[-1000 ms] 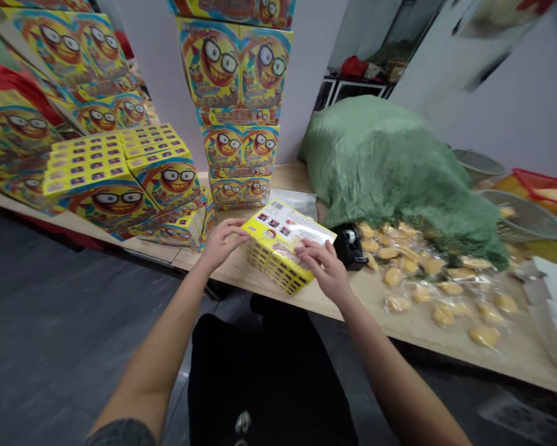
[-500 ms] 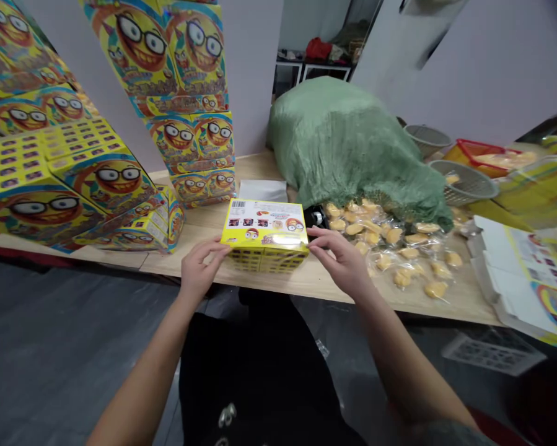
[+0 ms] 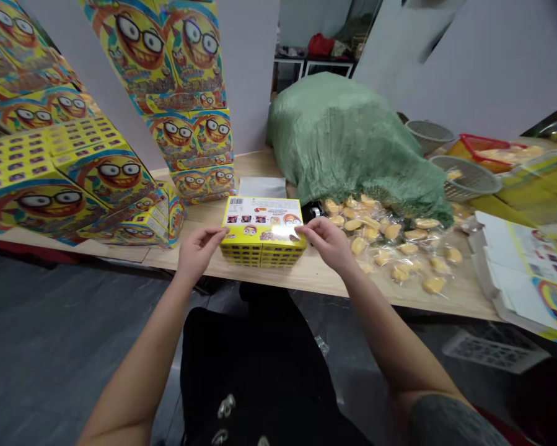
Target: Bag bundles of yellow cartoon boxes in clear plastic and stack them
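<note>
A yellow cardboard box (image 3: pixel 263 222) with cartoon faces and a barcode on its white-and-yellow top stands at the table's front edge. My left hand (image 3: pixel 199 253) pinches the front left corner of the top between thumb and fingers. At the opposite corner, my right hand (image 3: pixel 327 243) has thumb and forefinger closed on the edge. Below the top, the front shows rows of small dark pictures, split by a seam down the middle. Just behind the box lies a white sheet (image 3: pixel 262 186). A small black object beside my right hand is partly hidden.
Several wrapped yellow pieces (image 3: pixel 401 271) spill from a green sack (image 3: pixel 343 136). Stacked cartoon boxes (image 3: pixel 192 130) rise at the back left, with more boxes (image 3: pixel 50 198) at far left. An unfolded carton (image 3: pixel 515 272) lies right, near a grey basket (image 3: pixel 466 179) and red tray (image 3: pixel 473 155).
My right hand has shifted slightly left and up, its fingertips now over the corner of the box top. My left hand stays at its corner; the view has moved slightly.
</note>
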Available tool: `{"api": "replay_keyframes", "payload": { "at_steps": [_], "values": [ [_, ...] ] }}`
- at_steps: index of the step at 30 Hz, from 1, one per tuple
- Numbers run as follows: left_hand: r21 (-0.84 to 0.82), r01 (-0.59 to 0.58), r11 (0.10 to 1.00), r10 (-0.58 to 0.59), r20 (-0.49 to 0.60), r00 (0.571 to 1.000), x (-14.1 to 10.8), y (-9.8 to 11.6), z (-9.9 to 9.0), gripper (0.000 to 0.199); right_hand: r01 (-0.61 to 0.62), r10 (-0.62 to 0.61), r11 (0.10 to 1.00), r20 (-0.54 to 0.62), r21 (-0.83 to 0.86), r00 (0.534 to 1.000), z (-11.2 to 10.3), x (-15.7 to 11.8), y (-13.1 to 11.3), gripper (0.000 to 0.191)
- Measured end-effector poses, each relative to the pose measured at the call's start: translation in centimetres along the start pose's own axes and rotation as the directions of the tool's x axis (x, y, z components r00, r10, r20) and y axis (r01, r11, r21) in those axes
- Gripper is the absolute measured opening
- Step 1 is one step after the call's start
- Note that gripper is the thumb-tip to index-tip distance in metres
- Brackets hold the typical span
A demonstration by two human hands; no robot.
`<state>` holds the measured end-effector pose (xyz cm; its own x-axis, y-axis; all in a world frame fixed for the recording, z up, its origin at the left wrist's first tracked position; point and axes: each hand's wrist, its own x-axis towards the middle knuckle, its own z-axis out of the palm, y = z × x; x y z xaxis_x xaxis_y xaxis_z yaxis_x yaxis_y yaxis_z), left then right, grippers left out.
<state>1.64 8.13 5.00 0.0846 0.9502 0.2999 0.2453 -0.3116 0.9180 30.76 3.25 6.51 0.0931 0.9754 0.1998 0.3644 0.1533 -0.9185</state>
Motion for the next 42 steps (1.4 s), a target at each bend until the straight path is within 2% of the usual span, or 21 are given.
{"api": "replay_keyframes", "payload": {
  "at_steps": [8,12,18,22,27,31,34,37,42],
  "values": [
    [-0.045,0.077,0.996,-0.074,0.060,0.995,1.8,-0.3,-0.5,0.024,0.119,-0.121,0.987,-0.006,-0.107,0.993,-0.1,1.4,-0.3,0.019],
    [-0.031,0.057,0.998,-0.055,0.058,0.997,1.5,-0.5,0.0,0.021,0.099,-0.105,0.971,-0.016,-0.217,0.994,0.1,1.8,-0.3,0.021],
    [0.086,0.114,0.990,-0.118,0.036,0.992,1.7,0.0,0.4,0.023,0.118,-0.117,0.990,0.012,-0.078,0.993,-0.3,3.3,1.7,0.023],
    [0.027,0.172,0.985,-0.174,0.086,0.981,2.4,0.9,0.4,0.024,0.063,-0.063,0.995,0.006,-0.081,0.998,-0.5,4.0,2.3,0.021],
    [0.040,0.220,0.975,-0.223,0.238,0.945,3.1,2.2,0.2,0.032,-0.002,0.005,0.990,0.019,-0.139,1.000,-0.5,4.2,1.9,0.026],
    [0.132,0.177,0.975,-0.201,0.202,0.959,3.4,2.3,0.1,0.028,-0.019,0.020,0.989,0.008,-0.148,1.000,-0.4,4.2,1.6,0.026],
    [0.225,0.125,0.966,-0.173,0.206,0.963,4.0,1.7,-0.1,0.028,0.000,0.001,0.990,0.004,-0.140,1.000,-0.4,4.2,1.7,0.023],
    [0.248,0.129,0.960,-0.189,0.236,0.953,4.8,0.9,-0.4,0.030,0.038,-0.039,0.988,-0.008,-0.147,0.999,-0.4,4.2,2.1,0.021],
    [0.239,0.145,0.960,-0.210,0.276,0.938,5.6,0.3,-0.8,0.027,0.192,-0.209,0.960,-0.064,-0.203,0.976,-0.2,4.0,2.3,0.021]
  ]
}}
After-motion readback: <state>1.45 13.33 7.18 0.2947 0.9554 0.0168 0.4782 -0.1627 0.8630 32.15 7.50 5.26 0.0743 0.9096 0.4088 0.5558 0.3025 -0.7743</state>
